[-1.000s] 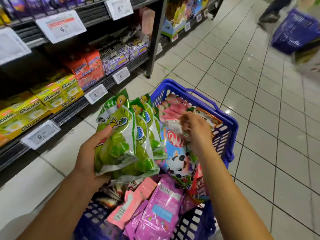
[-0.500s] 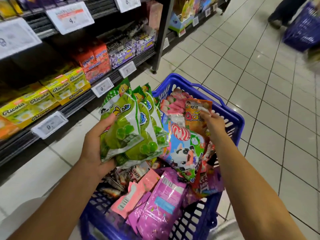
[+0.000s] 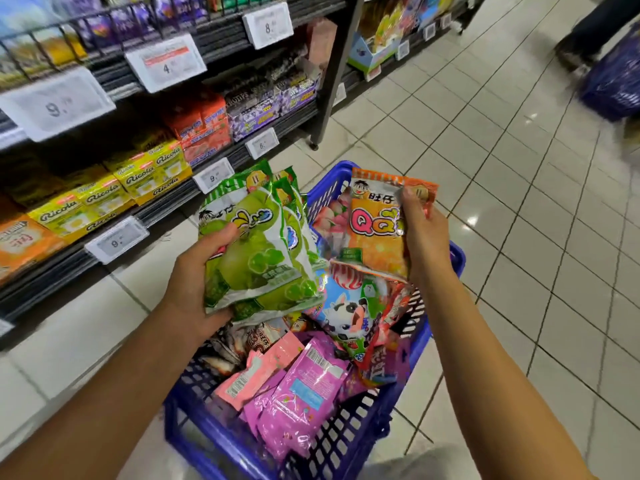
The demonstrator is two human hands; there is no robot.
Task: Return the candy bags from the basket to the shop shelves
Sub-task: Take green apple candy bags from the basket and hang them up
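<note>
A blue plastic basket (image 3: 349, 441) stands on the floor below me, filled with candy bags: pink and purple bags (image 3: 301, 393) at the front, a bag with a cow picture (image 3: 349, 306) in the middle. My left hand (image 3: 197, 282) grips a stack of green candy bags (image 3: 256, 251) above the basket's left side. My right hand (image 3: 424, 237) holds an orange candy bag (image 3: 375, 220) upright by its right edge, lifted above the basket. The shop shelves (image 3: 166, 202) run along the left.
The shelves hold yellow Ricola packs (image 3: 138, 181), orange-red boxes (image 3: 201, 129) and purple boxes (image 3: 263, 105), with white price tags (image 3: 166, 62) on the rails. A black upright post (image 3: 332, 88) divides the bays. At top right, another person's legs (image 3: 588, 32) and a blue basket (image 3: 613, 84) are on the tiled floor.
My right hand has pulled the orange bag up out of the basket and turned it upright. My left hand keeps its stack of green bags. The view has tilted up toward the shelves.
</note>
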